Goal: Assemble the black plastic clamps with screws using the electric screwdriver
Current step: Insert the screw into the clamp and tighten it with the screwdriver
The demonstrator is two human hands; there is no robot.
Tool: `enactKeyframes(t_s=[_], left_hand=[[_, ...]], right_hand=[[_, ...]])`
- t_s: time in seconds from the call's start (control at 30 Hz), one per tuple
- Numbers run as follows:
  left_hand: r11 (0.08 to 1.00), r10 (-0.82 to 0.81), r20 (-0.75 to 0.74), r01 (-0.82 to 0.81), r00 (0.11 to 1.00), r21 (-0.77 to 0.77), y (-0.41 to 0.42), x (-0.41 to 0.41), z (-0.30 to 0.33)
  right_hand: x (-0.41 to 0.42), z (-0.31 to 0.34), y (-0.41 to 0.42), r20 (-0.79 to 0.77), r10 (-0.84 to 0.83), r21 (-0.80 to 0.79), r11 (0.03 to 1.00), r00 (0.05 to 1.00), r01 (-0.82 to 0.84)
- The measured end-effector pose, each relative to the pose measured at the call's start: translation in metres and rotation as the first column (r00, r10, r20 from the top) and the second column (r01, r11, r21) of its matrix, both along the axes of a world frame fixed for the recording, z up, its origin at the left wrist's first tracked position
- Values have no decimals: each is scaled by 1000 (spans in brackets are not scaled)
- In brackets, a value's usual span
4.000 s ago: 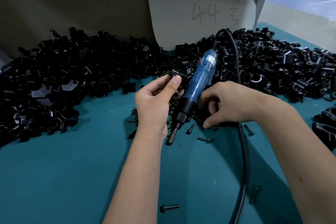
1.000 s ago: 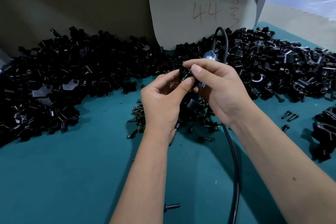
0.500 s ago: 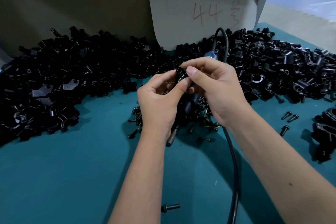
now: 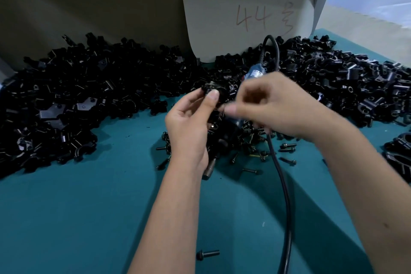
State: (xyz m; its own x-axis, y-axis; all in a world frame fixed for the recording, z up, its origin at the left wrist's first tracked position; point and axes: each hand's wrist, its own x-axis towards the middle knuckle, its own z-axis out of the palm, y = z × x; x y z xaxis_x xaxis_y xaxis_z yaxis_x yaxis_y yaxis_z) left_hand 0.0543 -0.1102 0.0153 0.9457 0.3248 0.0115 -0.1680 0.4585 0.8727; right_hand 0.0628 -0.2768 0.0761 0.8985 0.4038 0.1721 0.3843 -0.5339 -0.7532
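Head view: left hand pinching clamp; right hand blurred, fingers curled, grip unclear, shifted right since before.

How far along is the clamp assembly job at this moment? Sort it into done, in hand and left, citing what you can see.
Done: nothing certain; the dark parts at the right edge may be finished clamps.
In hand: the left hand pinches one clamp; the blurred right hand works at it. The screwdriver lies under the hands.
Left: the large clamp pile and loose screws.
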Motion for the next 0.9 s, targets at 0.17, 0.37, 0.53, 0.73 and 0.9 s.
enactKeyframes(t_s=[0.17,0.37,0.53,0.73,0.9], left_hand=[[992,-41,-46,35,998,-120,3,-2,2],[965,-145,-101,118,984,-233,1,-6,6],[957,-191,-73,170,979,-234,-1,-9,12],[967,-182,-89,161,979,-198,-2,-8,10],[965,-181,-91,159,979,-211,-1,-9,9]], right_hand=[[-8,-6,7,-442,170,-377,856,881,-354],[-5,-18,15,-431,107,-402,866,896,-296],[-4,-17,9,-407,25,-471,850,913,-234],[-1,-17,-2,-335,-32,-474,870,942,-139],[-2,-13,-3,-412,-80,-462,877,908,-132]])
